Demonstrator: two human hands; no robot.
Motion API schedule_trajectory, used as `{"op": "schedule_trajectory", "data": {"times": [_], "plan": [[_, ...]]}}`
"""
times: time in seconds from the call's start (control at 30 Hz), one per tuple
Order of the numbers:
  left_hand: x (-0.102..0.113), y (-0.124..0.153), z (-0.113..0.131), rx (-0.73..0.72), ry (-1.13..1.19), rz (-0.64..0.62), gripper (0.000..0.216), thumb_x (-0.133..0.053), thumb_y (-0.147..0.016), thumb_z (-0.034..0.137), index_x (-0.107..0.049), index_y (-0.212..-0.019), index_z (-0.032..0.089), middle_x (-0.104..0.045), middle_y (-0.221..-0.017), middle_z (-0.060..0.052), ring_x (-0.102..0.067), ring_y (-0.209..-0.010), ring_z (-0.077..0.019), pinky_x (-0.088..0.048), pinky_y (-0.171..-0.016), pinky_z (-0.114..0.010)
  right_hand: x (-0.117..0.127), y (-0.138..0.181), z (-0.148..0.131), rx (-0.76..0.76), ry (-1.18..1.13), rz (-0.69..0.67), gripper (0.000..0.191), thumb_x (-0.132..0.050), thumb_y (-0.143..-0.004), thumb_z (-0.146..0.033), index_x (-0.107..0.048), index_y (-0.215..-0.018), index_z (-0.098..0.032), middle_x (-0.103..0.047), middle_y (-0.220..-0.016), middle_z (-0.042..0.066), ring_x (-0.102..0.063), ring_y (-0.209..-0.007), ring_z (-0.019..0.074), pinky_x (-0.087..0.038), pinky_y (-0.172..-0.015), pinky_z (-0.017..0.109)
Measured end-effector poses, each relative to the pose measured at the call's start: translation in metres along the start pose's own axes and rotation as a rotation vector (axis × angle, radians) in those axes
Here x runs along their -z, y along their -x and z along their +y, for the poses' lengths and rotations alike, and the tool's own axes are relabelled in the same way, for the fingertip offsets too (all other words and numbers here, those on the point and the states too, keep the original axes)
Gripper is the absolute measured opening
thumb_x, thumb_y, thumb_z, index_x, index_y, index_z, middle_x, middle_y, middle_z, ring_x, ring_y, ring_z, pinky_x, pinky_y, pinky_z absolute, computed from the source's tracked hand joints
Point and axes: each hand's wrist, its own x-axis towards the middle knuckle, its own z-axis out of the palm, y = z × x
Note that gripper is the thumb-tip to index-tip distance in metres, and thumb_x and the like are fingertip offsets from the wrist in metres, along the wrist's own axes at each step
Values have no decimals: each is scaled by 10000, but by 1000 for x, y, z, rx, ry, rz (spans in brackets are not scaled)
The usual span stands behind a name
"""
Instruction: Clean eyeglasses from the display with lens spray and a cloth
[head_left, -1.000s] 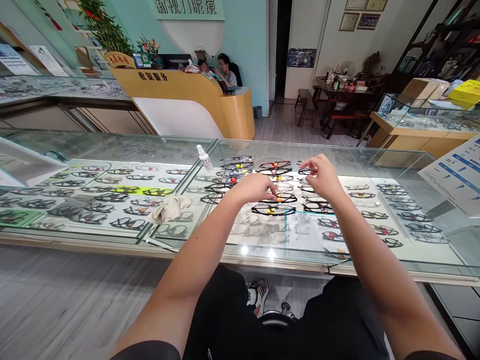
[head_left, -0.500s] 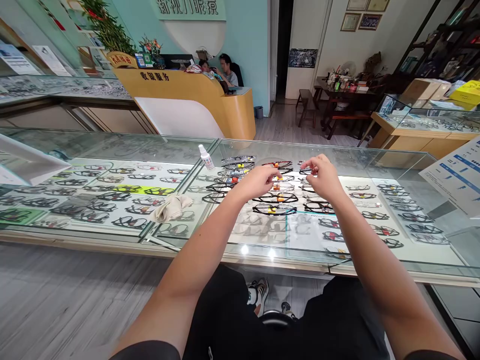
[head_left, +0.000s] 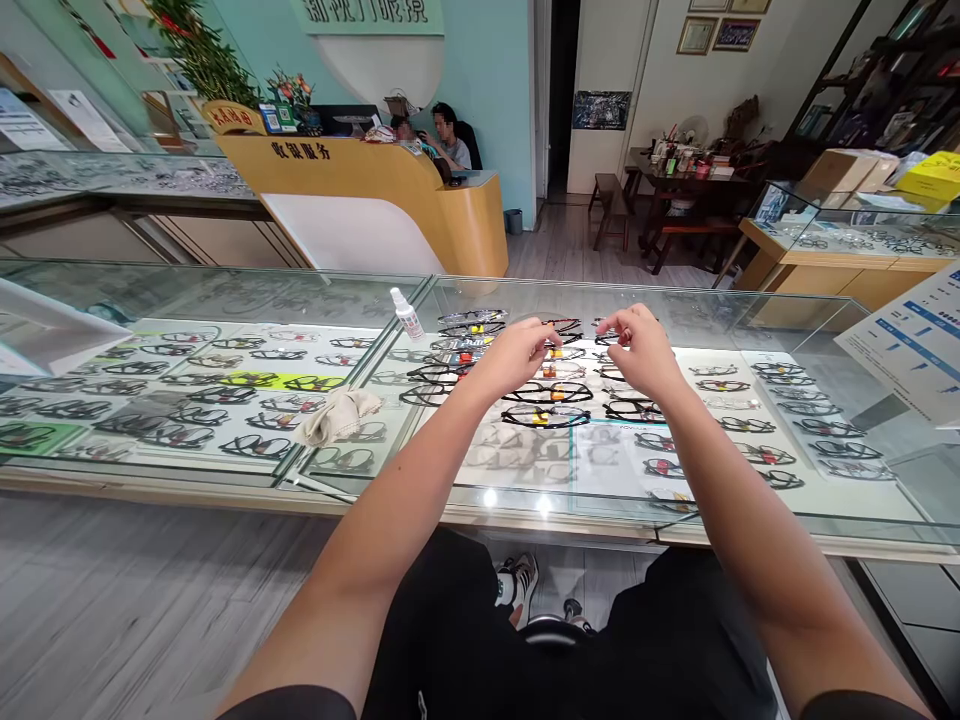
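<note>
Several black eyeglass frames (head_left: 546,415) with orange and yellow tags lie in rows on top of the glass display counter (head_left: 525,495). My left hand (head_left: 516,356) reaches to the far row, fingers pinched at a black frame with an orange tag (head_left: 564,325). My right hand (head_left: 639,350) is beside it, fingertips pinched on the edge of another black frame (head_left: 607,340). Both forearms stretch over the counter's near edge.
A small white spray bottle (head_left: 407,313) and a crumpled beige cloth (head_left: 337,416) lie left of the frames. More glasses fill the case below the glass. A printed sign (head_left: 911,340) stands at right. People sit behind a yellow reception desk (head_left: 375,175) far back.
My left hand has moved away from the near frames up to the far row, closing toward my right hand. The right hand has barely shifted.
</note>
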Motion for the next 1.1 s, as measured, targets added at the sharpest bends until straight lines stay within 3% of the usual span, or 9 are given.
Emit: {"op": "schedule_trajectory", "data": {"times": [0.27,0.4,0.47,0.63,0.8,0.97,1.1], "plan": [[-2,0,2,4,-27,-13,347,-542,-878,94,-747,-1137,201,-603,-1001,-61,-591,-879,-210,-432,-818,-336,-1,0,0,21,-11,13,330,-568,-751,-36,-738,-947,-240,-543,-1003,44,-554,-783,200,-461,-784,398],[-7,-1,-2,43,-192,-84,203,-693,-912,306,-783,-1068,212,-674,-1107,-96,-564,-1129,-304,-370,-1010,-431,-1,1,0,32,-29,18,302,-578,-753,-54,-736,-928,-243,-536,-983,47,-538,-768,203,-449,-762,395],[-10,-1,-6,74,-245,-122,215,-752,-895,388,-809,-1018,221,-686,-1129,-103,-535,-1159,-324,-330,-1041,-462,-1,1,0,34,-33,18,296,-579,-755,-58,-734,-929,-242,-533,-984,47,-538,-768,203,-449,-760,393],[-15,-2,-13,82,-223,-155,136,-753,-913,353,-845,-909,254,-683,-1167,-99,-505,-1162,-315,-293,-1058,-465,-2,0,2,46,-19,16,292,-584,-757,-57,-735,-936,-231,-524,-977,44,-530,-773,199,-458,-777,400],[-10,-2,-12,80,-214,-176,154,-718,-935,337,-841,-932,245,-689,-1175,-100,-512,-1168,-309,-305,-1046,-469,1,-2,4,26,-66,34,325,-575,-728,-52,-752,-937,-227,-514,-972,34,-502,-744,172,-448,-765,386],[8,0,2,107,-52,-39,196,-713,-926,410,-820,-902,248,-705,-1125,-75,-553,-1137,-289,-335,-1055,-470,10,-6,4,-79,-464,85,299,-613,-671,-103,-754,-903,-229,-511,-885,0,-433,-674,126,-380,-650,312],[17,-1,12,203,284,153,221,-727,-908,434,-792,-905,223,-742,-1091,-59,-625,-1084,-256,-418,-1006,-411,13,-8,1,-152,-851,44,331,-733,-581,-130,-738,-893,-242,-527,-837,-25,-453,-710,115,-373,-639,277]]}}
